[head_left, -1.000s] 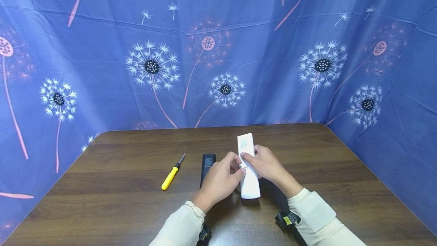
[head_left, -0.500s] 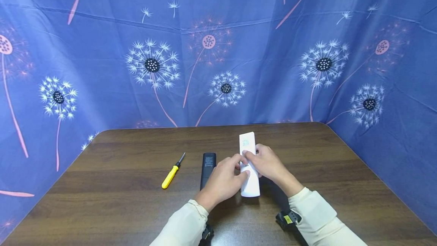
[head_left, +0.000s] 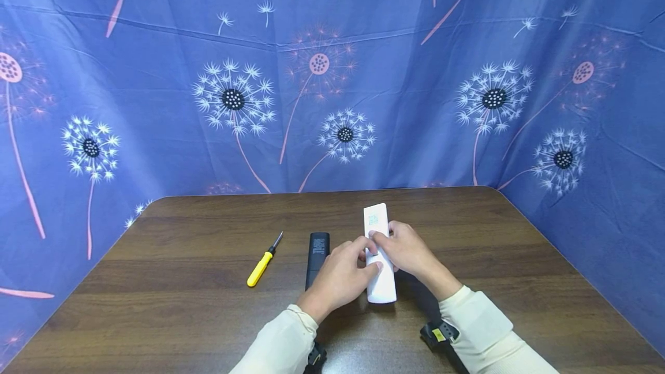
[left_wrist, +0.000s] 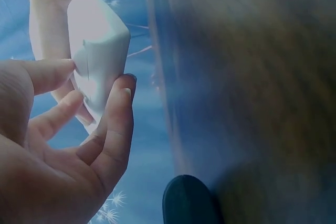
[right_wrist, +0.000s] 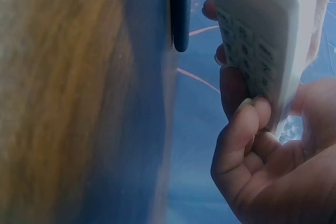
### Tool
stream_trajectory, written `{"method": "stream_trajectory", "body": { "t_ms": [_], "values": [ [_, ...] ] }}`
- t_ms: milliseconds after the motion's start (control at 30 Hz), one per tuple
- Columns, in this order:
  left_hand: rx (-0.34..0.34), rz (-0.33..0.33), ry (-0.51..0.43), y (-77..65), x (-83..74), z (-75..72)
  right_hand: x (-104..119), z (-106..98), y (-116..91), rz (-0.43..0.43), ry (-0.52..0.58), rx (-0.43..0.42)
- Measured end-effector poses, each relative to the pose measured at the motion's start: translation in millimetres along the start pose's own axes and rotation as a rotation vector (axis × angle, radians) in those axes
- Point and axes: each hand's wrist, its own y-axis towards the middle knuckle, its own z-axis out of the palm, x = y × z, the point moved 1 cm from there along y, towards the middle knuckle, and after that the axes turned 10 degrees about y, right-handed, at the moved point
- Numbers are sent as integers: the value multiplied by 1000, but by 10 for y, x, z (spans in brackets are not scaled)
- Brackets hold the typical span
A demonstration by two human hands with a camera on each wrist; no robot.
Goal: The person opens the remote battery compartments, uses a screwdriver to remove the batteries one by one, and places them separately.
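Observation:
Held above the table in both hands is a white remote control (head_left: 382, 281), its back turned up toward the head camera. Its button side (right_wrist: 247, 51) faces down, as the right wrist view shows. My right hand (head_left: 410, 251) grips the right edge, thumb on the back and fingers curled underneath. From the left side my left hand (head_left: 343, 275) holds the remote, with thumb and a bent finger at the seam of the back cover and other fingers along the edge (left_wrist: 118, 103). Partly behind the left hand, a black remote control (head_left: 317, 253) lies back-up on the table.
A yellow-handled screwdriver (head_left: 261, 267) lies on the wooden table (head_left: 171, 281) left of the black remote, tip pointing away. A blue dandelion-print cloth (head_left: 405, 103) hangs behind the table and along its sides. Each wrist wears a black strapped device (head_left: 439, 333).
Over the last second the left hand has shifted slightly right, its bent finger farther onto the white remote's back. The right hand keeps its grip. The black remote and screwdriver stay put.

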Motion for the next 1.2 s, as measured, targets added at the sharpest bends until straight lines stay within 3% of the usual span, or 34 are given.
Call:
{"method": "stream_trajectory", "body": {
  "t_ms": [800, 1200],
  "values": [
    [-35, 21, 72, -24, -25, 48, -26, 12, -23, -37, 31, 38],
    [-41, 33, 83, -9, -30, 23, -8, 12, -24, -87, 30, 15]
  ]
}}
